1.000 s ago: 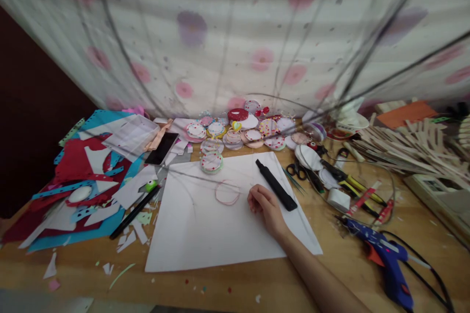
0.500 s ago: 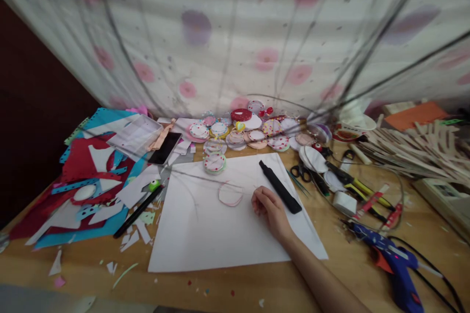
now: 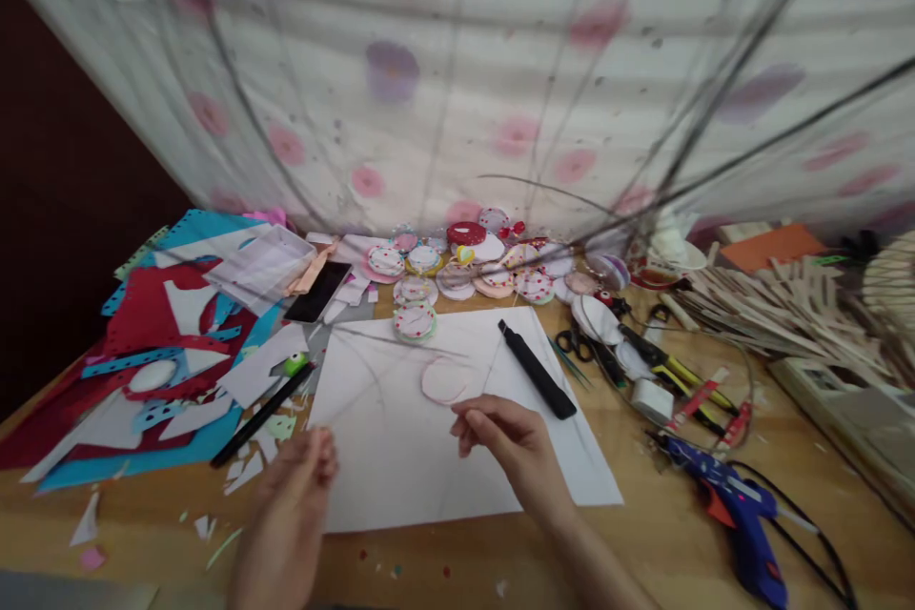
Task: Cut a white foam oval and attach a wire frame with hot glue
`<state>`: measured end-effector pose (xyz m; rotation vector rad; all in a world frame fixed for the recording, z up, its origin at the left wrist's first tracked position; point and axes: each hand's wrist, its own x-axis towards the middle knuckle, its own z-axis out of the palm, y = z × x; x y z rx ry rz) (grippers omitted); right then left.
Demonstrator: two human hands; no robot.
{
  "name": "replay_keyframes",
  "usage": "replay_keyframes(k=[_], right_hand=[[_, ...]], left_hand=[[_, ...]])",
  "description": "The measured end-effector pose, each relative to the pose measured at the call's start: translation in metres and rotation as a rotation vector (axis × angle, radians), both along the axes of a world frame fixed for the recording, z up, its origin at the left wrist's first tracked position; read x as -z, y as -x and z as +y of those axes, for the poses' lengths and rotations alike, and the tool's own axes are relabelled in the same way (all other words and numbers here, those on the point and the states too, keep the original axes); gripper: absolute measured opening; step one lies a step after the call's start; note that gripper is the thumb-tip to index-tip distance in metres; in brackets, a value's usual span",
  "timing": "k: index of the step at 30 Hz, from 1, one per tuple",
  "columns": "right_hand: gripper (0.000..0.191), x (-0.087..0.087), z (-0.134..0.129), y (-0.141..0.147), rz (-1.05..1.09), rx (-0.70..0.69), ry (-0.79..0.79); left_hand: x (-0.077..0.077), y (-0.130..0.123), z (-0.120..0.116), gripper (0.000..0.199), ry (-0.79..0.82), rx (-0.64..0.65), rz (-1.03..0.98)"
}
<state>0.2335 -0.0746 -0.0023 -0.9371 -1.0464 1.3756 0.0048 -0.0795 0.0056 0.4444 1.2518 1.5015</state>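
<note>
On the white sheet lies a small pale round piece with a pink edge. My right hand is just in front of it, thumb and fingers pinched together; anything between the fingertips is too small to make out. My left hand hovers by the sheet's left edge, blurred, with its fingers curled in. What it holds, if anything, is hidden. A thick black marker-like stick rests on the sheet's right side. At the sheet's far edge sits a dotted round paper piece.
Paper and felt scraps pile up at left, beside a phone and a black pen. At right are scissors, yellow-handled pliers, a blue glue gun with its cord, and many wooden sticks.
My left hand has come into view from below at the left. My right hand has moved slightly nearer to me and left. The view has shifted a little.
</note>
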Motion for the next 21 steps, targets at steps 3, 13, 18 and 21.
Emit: replay_keyframes(k=[3,13,18,21], right_hand=[[0.02,-0.007,0.005,0.007,0.012,0.07,0.06],[0.018,-0.026,0.024,0.006,-0.123,0.069,-0.01],[0.02,-0.04,0.032,0.001,-0.174,0.091,-0.071],[0.021,-0.044,0.031,-0.002,-0.216,0.087,-0.076]], left_hand=[[0.016,-0.033,-0.011,0.036,0.107,0.16,-0.028],[0.006,-0.037,-0.028,0.021,-0.107,0.726,0.73],[0.017,-0.041,-0.02,0.017,-0.295,0.787,0.869],[0.018,-0.04,-0.021,0.015,-0.287,0.778,0.87]])
